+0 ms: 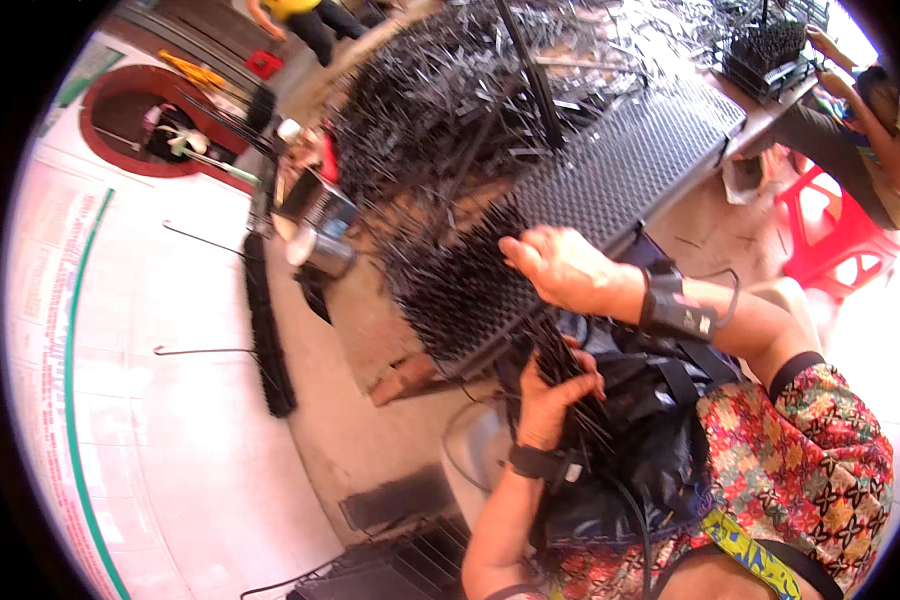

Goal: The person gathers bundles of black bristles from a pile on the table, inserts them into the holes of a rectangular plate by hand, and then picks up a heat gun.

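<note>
My left hand (552, 398) is closed around a bundle of thin black strips (592, 425) just below the near edge of a black grid board (635, 155). Fingers pinched, my right hand (570, 272) is over the middle of the board; whatever lies between its fingertips is too small to make out. Upright black strips (465, 285) fill the left part of the board, while its right part shows bare rows of small cells. A black covering (645, 440) lies across my lap beneath the bundle.
Behind the board is a big heap of loose black strips (420, 110). Metal cans (320, 250) stand to its left. A co-worker (895, 150) sits at the right by a red plastic stool (838, 235), handling a black bristly block (768, 48). Wire hooks (205, 350) jut out at left.
</note>
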Motion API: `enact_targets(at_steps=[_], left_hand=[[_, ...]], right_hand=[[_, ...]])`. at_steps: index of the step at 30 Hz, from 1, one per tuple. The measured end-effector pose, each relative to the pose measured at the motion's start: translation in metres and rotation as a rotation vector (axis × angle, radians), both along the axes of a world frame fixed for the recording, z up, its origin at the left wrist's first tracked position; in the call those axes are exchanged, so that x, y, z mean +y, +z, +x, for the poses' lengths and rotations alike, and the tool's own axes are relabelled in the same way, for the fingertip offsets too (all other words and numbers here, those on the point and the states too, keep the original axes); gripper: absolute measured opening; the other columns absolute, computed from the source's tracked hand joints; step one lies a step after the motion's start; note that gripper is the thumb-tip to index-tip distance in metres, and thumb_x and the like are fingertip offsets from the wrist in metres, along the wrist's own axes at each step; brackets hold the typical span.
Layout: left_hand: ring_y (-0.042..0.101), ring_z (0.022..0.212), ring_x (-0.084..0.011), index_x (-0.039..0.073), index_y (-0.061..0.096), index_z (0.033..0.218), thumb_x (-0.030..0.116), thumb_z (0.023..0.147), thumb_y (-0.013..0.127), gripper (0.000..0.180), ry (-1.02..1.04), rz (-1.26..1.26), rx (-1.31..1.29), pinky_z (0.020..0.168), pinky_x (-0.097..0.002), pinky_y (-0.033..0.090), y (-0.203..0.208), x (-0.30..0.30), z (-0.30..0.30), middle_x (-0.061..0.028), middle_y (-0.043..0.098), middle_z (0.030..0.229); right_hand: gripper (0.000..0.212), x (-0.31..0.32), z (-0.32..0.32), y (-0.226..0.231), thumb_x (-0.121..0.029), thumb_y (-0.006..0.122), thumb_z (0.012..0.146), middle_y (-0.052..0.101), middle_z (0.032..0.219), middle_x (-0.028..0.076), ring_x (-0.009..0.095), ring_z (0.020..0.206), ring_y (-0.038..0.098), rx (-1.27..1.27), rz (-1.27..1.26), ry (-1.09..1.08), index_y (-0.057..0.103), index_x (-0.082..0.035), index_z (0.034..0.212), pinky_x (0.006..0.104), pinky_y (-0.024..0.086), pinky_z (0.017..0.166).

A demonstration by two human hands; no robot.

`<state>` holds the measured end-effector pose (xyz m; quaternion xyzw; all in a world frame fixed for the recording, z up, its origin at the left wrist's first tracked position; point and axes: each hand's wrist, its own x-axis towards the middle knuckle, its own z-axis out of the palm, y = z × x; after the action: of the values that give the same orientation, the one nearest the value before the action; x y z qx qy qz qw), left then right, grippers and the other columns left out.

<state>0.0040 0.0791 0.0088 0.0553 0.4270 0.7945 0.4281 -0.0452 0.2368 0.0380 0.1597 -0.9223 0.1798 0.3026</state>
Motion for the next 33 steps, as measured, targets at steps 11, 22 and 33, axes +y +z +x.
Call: enact_targets(at_steps=[11, 22, 33], left_hand=[[0.052, 0.063, -0.0217, 0.002, 0.042, 0.101, -0.001, 0.067, 0.061, 0.039, -0.022, 0.105, 0.016, 0.058, -0.0332, 0.046, 0.003, -0.001, 0.002, -0.0087, 0.050, 0.075], [0.055, 0.059, -0.0213, -0.004, 0.048, 0.093, -0.001, 0.066, 0.062, 0.030, -0.036, -0.003, 0.044, 0.053, -0.0323, 0.047, 0.003, 0.002, 0.005, -0.0102, 0.054, 0.073], [0.055, 0.057, -0.0221, -0.002, 0.044, 0.092, 0.002, 0.066, 0.061, 0.032, 0.023, -0.022, 0.056, 0.051, -0.0312, 0.046, -0.001, 0.015, 0.000, -0.0103, 0.053, 0.071]], right_hand=[[0.019, 0.000, 0.024, 0.022, -0.012, 0.052, 0.077, 0.054, 0.062, 0.020, 0.036, 0.059, 0.055, -0.536, -0.249, 0.115, 0.049, 0.006, 0.079, 0.0387, 0.042, 0.048], [0.014, 0.014, 0.061, 0.009, -0.010, 0.054, 0.080, 0.055, 0.061, 0.004, 0.008, 0.052, 0.050, -0.848, -1.099, 0.119, 0.054, 0.004, 0.079, 0.0216, 0.041, 0.046], [0.010, 0.047, 0.039, 0.002, -0.006, 0.051, 0.081, 0.054, 0.061, 0.005, 0.009, 0.050, 0.050, -0.237, -1.108, -0.069, 0.054, 0.004, 0.082, 0.0222, 0.042, 0.045]])
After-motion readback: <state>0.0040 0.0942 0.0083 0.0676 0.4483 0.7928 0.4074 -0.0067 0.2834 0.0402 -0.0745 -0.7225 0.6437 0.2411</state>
